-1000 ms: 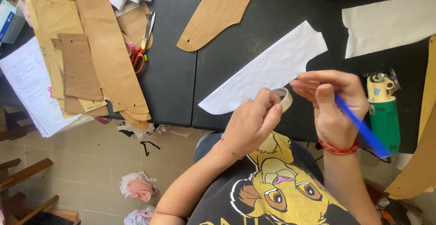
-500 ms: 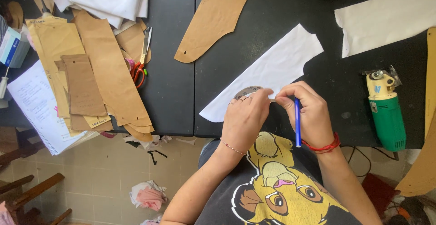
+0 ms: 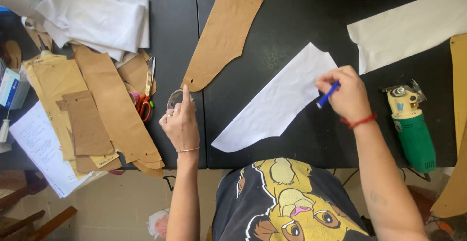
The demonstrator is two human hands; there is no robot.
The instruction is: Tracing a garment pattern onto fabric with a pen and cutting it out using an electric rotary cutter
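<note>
My left hand (image 3: 181, 120) holds a roll of clear tape (image 3: 174, 98) just above the black table (image 3: 272, 22), left of a white cut fabric piece (image 3: 279, 100). My right hand (image 3: 344, 95) grips a blue pen (image 3: 327, 95) and rests on the upper right corner of that white piece. A long brown paper pattern (image 3: 224, 31) lies just beyond the tape roll.
A pile of brown paper patterns (image 3: 97, 109) with orange-handled scissors (image 3: 145, 97) lies at the left, with folded white cloth (image 3: 97, 22) behind it. A green and yellow electric cutter (image 3: 413, 129) sits at the right, near another white fabric piece (image 3: 408, 27). A sheet of printed paper (image 3: 39, 148) overhangs the left edge.
My hands have separated: the left one carried the tape roll to the left, and the right one moved up and right onto the white fabric with the pen.
</note>
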